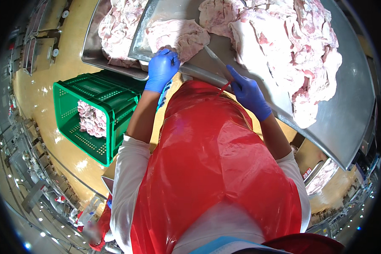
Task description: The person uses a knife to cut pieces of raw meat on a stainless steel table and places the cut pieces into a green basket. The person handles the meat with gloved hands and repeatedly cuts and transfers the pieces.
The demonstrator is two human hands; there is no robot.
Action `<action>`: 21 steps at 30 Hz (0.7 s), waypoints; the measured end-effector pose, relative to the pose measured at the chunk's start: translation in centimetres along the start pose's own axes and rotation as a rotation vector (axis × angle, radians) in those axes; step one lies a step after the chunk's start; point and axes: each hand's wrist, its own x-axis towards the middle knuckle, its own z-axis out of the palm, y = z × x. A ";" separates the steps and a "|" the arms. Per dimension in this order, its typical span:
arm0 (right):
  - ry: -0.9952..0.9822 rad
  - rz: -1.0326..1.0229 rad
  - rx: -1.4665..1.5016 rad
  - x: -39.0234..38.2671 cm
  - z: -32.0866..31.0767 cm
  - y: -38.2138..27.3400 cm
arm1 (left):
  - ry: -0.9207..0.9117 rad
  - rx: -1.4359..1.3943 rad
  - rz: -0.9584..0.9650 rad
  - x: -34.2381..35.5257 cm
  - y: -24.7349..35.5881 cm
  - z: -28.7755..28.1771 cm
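A pale, pinkish slab of raw meat [180, 36] lies flat at the near edge of the metal table. Closed over its near left corner is my left hand [163, 67], in a blue glove, fingers curled on the meat. In my right hand [249, 91], also gloved in blue, I grip a knife [217, 61]; its blade points up and left, with the tip beside the meat's right edge. My right fingers wrap the handle and hide most of it. Another piece of meat [220, 17] lies just beyond, apart from the blade.
A large heap of meat [288, 51] covers the right part of the metal table [347, 114]. At the left, a metal tray [89, 48] holds more meat. Below it stands a green perforated crate [110, 122] with meat inside. Another person in red [101, 228] is at the lower left.
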 end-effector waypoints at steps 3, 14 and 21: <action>-0.049 0.044 0.002 -0.6 0.5 0.1 | -0.015 0.062 -0.073 -1.1 1.5 0.0; -0.110 0.043 -0.021 1.9 0.2 0.6 | -0.203 0.376 -0.011 0.9 -0.8 3.6; -0.053 -0.006 -0.048 2.1 2.0 1.5 | 0.030 -0.010 -0.172 1.9 -2.6 2.1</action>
